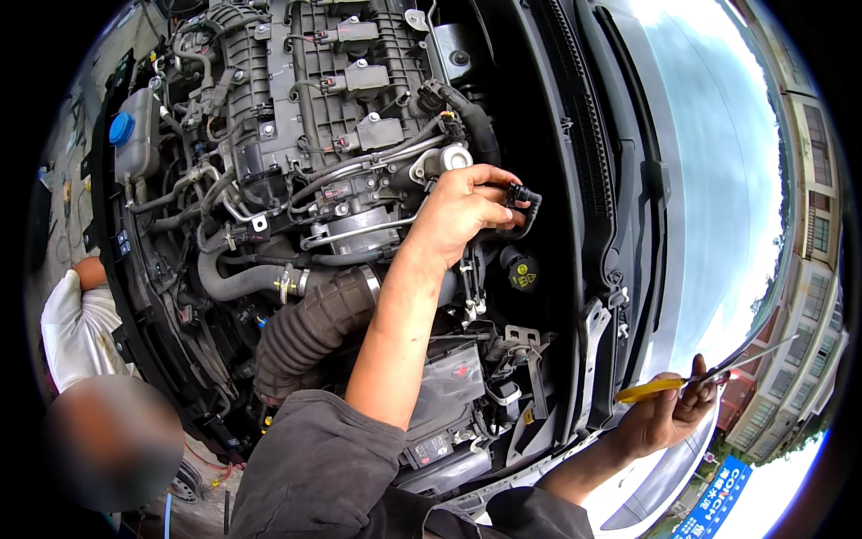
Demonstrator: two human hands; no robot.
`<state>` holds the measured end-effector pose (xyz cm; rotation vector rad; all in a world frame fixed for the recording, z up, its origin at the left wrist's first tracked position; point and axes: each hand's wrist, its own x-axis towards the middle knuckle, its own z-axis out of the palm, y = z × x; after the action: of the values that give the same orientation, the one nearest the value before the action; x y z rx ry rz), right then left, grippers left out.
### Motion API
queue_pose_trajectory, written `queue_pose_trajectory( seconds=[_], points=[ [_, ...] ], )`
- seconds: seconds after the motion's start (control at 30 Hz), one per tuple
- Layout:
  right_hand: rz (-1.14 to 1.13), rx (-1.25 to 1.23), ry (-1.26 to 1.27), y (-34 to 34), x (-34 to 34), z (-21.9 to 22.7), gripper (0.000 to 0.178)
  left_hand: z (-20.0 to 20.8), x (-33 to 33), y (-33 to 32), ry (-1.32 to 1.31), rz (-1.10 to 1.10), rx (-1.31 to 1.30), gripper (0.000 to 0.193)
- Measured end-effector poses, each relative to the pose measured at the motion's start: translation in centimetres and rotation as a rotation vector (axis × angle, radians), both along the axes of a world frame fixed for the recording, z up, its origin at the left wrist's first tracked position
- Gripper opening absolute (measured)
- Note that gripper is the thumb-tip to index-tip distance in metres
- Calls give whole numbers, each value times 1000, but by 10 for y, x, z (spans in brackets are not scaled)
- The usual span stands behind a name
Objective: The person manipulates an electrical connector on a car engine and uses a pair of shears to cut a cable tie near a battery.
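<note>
Currently L hand [465,208] w/ blk hose [532,214]; engine [284,81], blk cap [523,271] nearby.

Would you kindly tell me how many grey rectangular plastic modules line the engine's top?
3: the uppermost module, the middle module and the lowest module, nearest the bare left hand. Another may be cut off at the top.

A shadowed gap [532,108] between engine [373,133] and cowl [594,144] seems passable, though the bent hose [534,210] juts in.
</note>
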<state>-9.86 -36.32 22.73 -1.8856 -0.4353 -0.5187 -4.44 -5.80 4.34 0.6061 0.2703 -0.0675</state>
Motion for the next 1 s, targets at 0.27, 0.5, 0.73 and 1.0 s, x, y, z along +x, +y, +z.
queue_pose_trajectory(
  seconds=[0.27, 0.5, 0.73, 1.0],
  points=[
    [111, 373, 228, 13, 63, -12, 63, -2, 1, -6, 18, 12, -122, 27],
    [503, 498, 438, -4, 135, 17, 78, 8, 4, -10, -46, -52, 0, 30],
    [454, -136, 450, 26, 217, 62, 48, 20, 8, -25, 8, -32, 277, 26],
    [317, -1075, 266, 134, 183, 53, 43, 19, 2, -24, -30, -44, 602, 42]
  ],
)
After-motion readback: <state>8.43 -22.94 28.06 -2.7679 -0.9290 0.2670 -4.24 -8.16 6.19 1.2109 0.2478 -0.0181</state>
